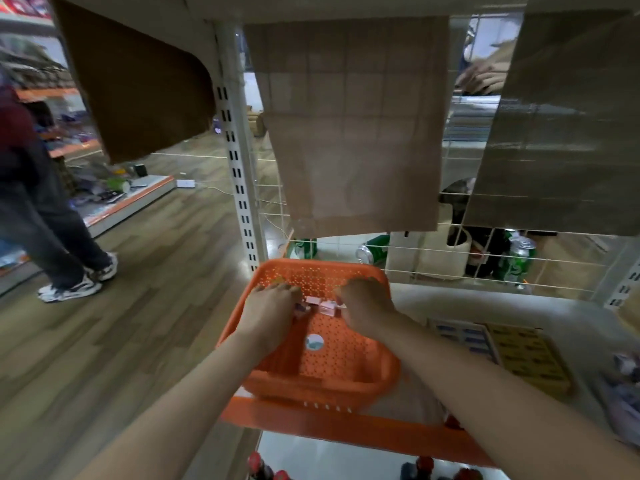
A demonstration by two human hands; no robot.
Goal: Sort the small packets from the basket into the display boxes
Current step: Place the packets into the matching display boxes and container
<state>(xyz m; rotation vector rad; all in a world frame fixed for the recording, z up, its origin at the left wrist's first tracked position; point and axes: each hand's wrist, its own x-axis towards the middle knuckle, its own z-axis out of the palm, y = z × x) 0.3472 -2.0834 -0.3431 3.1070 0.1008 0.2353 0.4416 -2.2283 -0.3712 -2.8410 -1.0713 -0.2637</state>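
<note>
An orange perforated basket [346, 362] sits on a white shelf with an orange front edge. Both my hands are inside it, palms down. My left hand [272, 306] covers packets at the basket's left, fingers curled over them. My right hand [363, 303] rests at the right with its fingers bent. A few small pale pink packets [320, 304] lie between the two hands. What either hand grips is hidden beneath it. To the right on the shelf stand two display boxes, one with blue packets [467, 337] and one with yellow packets [526, 358].
Brown paper sheets [353, 133] hang over the wire grid behind the shelf. Green cans [517, 259] stand beyond the grid. A white slotted upright [239, 161] rises at the basket's left. A person in dark trousers [52, 216] stands on the wood floor at left. Bottle tops [263, 467] show on the lower shelf.
</note>
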